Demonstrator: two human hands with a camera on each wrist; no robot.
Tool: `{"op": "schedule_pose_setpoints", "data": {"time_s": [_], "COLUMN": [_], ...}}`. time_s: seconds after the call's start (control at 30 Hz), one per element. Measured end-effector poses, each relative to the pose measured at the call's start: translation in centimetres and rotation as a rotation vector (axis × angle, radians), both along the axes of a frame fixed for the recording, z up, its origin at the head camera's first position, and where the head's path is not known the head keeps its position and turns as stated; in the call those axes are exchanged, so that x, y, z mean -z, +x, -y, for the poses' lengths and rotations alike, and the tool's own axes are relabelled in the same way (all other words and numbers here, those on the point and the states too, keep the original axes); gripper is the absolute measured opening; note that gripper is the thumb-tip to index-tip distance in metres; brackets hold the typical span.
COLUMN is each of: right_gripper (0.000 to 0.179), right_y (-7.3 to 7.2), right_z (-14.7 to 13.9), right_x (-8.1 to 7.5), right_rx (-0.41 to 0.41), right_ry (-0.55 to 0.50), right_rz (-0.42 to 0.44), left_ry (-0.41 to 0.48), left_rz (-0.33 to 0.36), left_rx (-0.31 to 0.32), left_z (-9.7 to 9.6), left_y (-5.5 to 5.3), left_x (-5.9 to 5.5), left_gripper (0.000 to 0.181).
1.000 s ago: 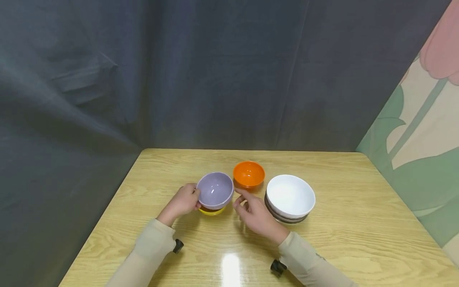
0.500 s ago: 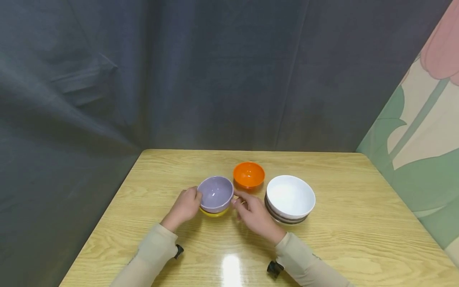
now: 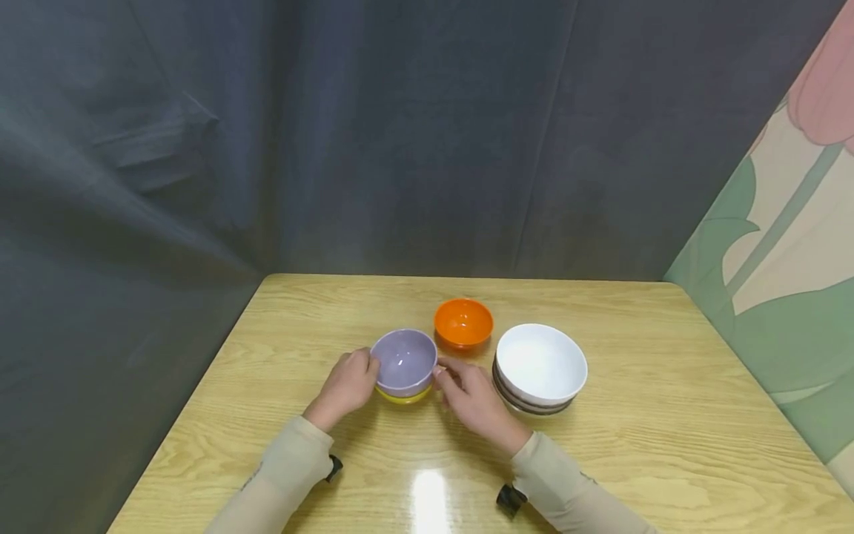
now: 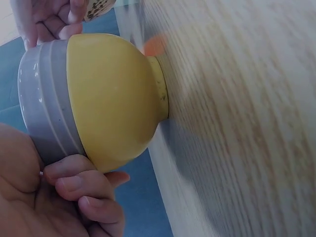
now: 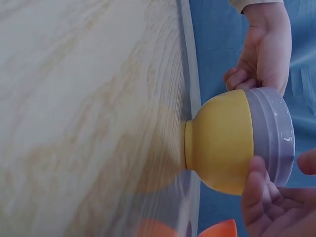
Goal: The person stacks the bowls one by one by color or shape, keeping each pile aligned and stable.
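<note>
I have the purple bowl [image 5: 269, 133] nested in the yellow bowl [image 5: 222, 143] on the tabletop [image 5: 98, 103], right hand [image 5: 279, 207] fingers touching the near side, left hand [image 5: 266, 54] opposite, orange bowl [image 5: 220, 229] partly showing.

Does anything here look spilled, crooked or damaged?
Nothing looks spilled or crooked; the purple bowl sits fairly level in the yellow bowl. One oddity: dark specks on the yellow bowl's foot, perhaps scuffs, odd against its plain side.
</note>
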State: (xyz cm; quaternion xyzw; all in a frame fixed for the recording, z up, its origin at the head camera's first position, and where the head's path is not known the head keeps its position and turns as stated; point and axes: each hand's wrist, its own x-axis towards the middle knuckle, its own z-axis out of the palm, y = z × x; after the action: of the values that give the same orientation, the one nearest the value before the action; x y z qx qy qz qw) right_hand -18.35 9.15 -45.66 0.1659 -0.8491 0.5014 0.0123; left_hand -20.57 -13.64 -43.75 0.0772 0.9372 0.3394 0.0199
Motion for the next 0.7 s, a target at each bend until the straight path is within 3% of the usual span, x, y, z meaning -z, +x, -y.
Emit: {"op": "schedule_pose_setpoints", "data": {"time_s": [0.2, 0.43, 0.7], "right_gripper": [0.032, 0.036, 0.030], "right_y": [-0.3, -0.9, -1.5], "right_z": [0.1, 0.6, 0.9], "right_x": [0.1, 0.0, -0.1], "right_rx": [0.075, 0.110, 0.132], "right_ry": [0.045, 0.029, -0.002], "right_rz": [-0.001, 0.010, -0.013], "left_ry": [0.000, 0.016, -0.040], "left_rz": [-0.014, -0.003, -0.066], "left_rx": [-0.019, -0.032, -0.047], "left_z": [0.2, 0.4, -0.1], "left_y": [-0.3, -0.5, -0.7], "left_x": [0.0, 0.2, 0.3], "left_gripper": [0.028, 0.035, 0.039]}}
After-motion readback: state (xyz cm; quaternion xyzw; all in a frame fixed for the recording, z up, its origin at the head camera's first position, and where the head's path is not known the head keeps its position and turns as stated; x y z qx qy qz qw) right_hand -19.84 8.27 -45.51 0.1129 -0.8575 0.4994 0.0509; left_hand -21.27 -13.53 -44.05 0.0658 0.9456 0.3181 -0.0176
